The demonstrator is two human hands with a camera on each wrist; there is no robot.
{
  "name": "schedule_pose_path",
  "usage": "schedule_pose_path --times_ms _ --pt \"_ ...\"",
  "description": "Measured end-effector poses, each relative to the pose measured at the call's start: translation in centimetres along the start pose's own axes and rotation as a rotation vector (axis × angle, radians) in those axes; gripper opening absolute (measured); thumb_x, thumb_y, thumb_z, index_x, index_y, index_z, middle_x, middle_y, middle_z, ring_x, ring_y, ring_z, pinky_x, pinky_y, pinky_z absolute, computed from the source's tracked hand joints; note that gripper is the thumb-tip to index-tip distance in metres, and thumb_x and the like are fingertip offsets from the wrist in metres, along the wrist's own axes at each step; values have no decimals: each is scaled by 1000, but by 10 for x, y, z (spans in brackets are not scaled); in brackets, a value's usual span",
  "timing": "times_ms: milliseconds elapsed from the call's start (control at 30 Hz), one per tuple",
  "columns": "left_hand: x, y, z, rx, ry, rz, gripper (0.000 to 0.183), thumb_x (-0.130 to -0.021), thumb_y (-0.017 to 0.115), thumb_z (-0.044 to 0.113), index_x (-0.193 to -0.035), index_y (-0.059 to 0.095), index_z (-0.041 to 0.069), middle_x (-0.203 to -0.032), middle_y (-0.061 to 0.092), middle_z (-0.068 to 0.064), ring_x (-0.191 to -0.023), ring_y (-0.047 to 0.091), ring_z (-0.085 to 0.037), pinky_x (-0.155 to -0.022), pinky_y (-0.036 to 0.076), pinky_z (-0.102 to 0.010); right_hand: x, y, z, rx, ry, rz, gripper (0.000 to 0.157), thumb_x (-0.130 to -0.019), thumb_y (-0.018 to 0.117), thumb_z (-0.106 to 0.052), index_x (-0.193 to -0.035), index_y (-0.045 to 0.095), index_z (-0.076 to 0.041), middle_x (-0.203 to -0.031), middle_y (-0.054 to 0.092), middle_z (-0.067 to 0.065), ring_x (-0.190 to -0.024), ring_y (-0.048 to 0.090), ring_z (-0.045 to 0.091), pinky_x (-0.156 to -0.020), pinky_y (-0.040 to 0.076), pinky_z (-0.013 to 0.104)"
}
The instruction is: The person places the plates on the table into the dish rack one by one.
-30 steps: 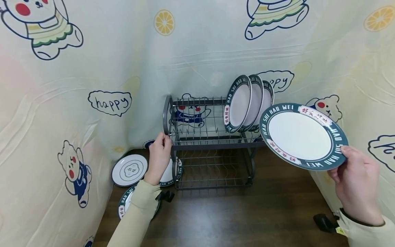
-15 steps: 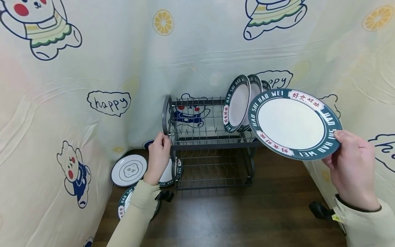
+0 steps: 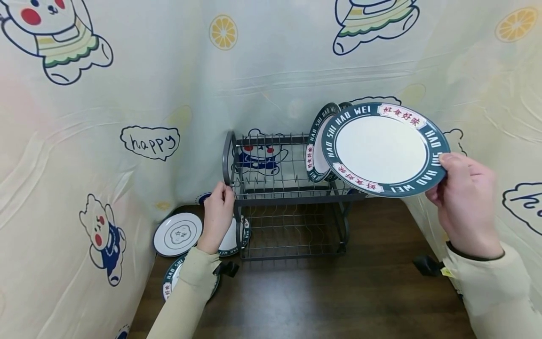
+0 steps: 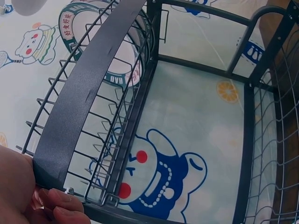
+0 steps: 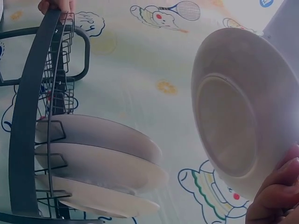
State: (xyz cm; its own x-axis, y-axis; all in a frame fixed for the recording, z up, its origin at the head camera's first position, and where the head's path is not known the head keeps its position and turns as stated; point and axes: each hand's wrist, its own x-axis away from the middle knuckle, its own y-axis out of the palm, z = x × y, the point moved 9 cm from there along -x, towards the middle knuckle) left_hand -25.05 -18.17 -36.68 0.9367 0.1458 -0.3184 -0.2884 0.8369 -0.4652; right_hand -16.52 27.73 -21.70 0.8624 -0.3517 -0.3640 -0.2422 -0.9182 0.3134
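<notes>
My right hand [image 3: 467,207] pinches the rim of a white plate [image 3: 381,150] with a dark green lettered border, held tilted in front of the rack's right end. In the right wrist view the plate's plain underside [image 5: 229,126] faces the camera, apart from the rack. My left hand [image 3: 218,216] grips the left front corner of a dark two-tier dish rack [image 3: 279,201]; the left wrist view shows its fingers [image 4: 70,217] curled under the frame. Plates [image 5: 98,163] stand on edge in the rack's upper tier, partly hidden in the head view by the held plate.
Left of the rack lie an upside-down plate [image 3: 178,234], a plate [image 3: 230,238] partly behind my left wrist, and another plate [image 3: 171,278] under my forearm. A brown wooden surface [image 3: 313,296] spreads in front. Patterned cloth [image 3: 262,70] hangs behind and at both sides.
My right hand has carried the plate left and upward, so it now covers most of the standing plates in the head view. The left hand keeps its grip on the rack.
</notes>
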Motion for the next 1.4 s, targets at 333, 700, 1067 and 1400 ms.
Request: schedule_pose_path --times_ms 333,700,1067,1400 --pt "-1 0 -1 -2 1 -4 26 -111 40 21 -89 49 9 -69 46 -7 -56 47 -26 -46 34 -28 -18 22 3 80 -7 6 33 -103 56 -11 -80 73 6 -59 61 8 -41 43 17 -37 33 20" --pt "-1 1 -2 0 -8 -4 26 -111 40 21 -89 48 10 -69 45 -7 -56 46 -27 -47 34 -28 -35 51 0 242 -93 -63 35 -102 56 -15 -77 74 1 -56 59 5 -40 47 15 -38 37 18" --pt "-1 0 -2 -14 -10 -2 26 -111 40 21 -89 48 10 -69 44 -7 -56 45 -27 -46 33 -28 -47 76 2 599 -205 -93 41 -103 50 -20 -72 69 -2 -55 59 -2 -46 53 13 -45 45 20" --pt "0 0 0 -13 -10 -5 26 -111 40 20 -88 48 10 -69 44 -7 -55 45 -26 -47 33 -28 -48 95 -1 746 -355 -91 45 -101 48 -18 -62 59 1 -54 56 -2 -47 52 11 -40 30 21"
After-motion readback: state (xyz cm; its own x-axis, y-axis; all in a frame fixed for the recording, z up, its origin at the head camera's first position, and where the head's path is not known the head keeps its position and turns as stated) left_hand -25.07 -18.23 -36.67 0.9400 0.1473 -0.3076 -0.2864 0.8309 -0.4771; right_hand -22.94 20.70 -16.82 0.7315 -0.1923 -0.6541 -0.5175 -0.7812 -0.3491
